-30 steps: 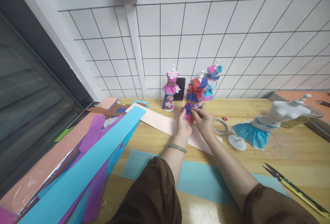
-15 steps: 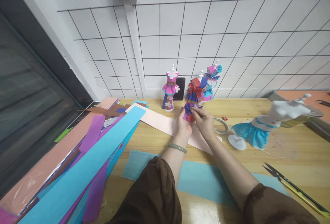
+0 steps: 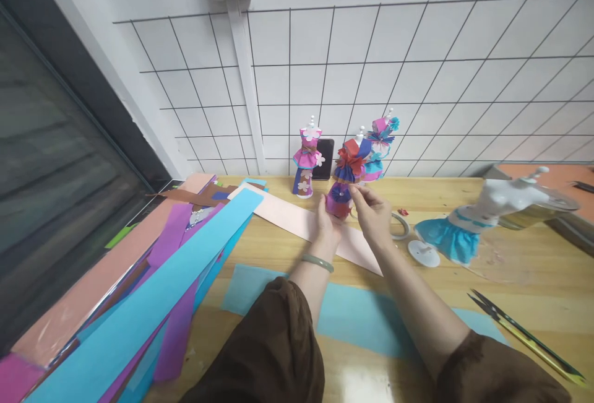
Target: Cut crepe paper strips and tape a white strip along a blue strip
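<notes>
My left hand (image 3: 328, 229), with a green bangle on its wrist, is wrapped round the lower skirt of a miniature dress form (image 3: 350, 163). Red, blue and purple crepe paper covers this upright form, with a ruffled flower at the chest and a blue rosette (image 3: 341, 194) on the skirt. Beside the skirt's right edge, my right hand (image 3: 375, 216) has thumb and forefinger pinched together. Whether anything small is between those fingertips cannot be made out. Under both hands lies a pale pink paper strip (image 3: 288, 214).
Two more dressed forms stand near the wall: a pink one (image 3: 306, 158) by a dark phone (image 3: 325, 158), and another (image 3: 381, 146) behind. Paper strips (image 3: 153, 285) pile up at left. At right are a tape roll (image 3: 400, 227), a tilted white form (image 3: 508, 199) and scissors (image 3: 524, 335).
My right hand has drawn back slightly from the skirt's front to its right side, so the rosette shows more fully. My left hand keeps its hold; the view has shifted a little.
</notes>
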### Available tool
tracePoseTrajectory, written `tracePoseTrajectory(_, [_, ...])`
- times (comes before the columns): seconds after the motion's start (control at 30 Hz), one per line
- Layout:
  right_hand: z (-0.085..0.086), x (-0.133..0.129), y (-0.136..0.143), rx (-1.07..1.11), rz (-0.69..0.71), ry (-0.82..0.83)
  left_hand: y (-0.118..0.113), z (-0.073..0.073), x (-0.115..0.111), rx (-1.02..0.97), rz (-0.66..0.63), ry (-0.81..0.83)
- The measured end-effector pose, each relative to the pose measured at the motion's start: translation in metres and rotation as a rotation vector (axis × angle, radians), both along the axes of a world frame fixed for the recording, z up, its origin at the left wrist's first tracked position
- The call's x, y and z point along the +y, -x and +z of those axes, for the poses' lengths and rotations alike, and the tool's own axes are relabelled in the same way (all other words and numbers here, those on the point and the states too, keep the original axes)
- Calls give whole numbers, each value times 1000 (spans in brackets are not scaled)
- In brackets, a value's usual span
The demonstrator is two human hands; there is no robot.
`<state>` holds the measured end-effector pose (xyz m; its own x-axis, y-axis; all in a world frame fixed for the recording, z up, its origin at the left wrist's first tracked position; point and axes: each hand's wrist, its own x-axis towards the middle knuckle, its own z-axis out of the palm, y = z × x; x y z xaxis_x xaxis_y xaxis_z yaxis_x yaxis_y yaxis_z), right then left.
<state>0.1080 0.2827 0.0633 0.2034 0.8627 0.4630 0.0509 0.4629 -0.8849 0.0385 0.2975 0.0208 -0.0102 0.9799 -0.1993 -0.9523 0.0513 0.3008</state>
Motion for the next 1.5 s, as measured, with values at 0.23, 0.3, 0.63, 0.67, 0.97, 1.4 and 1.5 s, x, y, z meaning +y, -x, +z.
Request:
tracePoseTrajectory(0.23, [35, -48, -4, -96, 73, -47, 13, 0, -20, 209, -7, 194])
tracePoseTrajectory(0.3, [41, -65, -11, -176, 122, -44, 22, 1, -28, 281, -15, 242])
tracePoseTrajectory(0.63, [0, -131, -104, -1128, 350, -59, 65, 28, -115, 514, 85, 132])
tracePoseTrajectory(0.67, [-9, -136, -116, -1173, 324, -53, 65, 31, -129, 582, 101, 84])
tracePoseTrajectory(0.97, [-65, -181, -176, -1192, 150, -145, 70, 37, -327, 836, -412, -356])
tracePoseTrajectory(1.4, [-77, -185, -178, -1161, 52, -198, 97, -142, -419, 2548, -520, 294])
tracePoseTrajectory(1.5, [-78, -185, -179, -1162, 55, -188, 98, -144, -420, 2612, -438, 210])
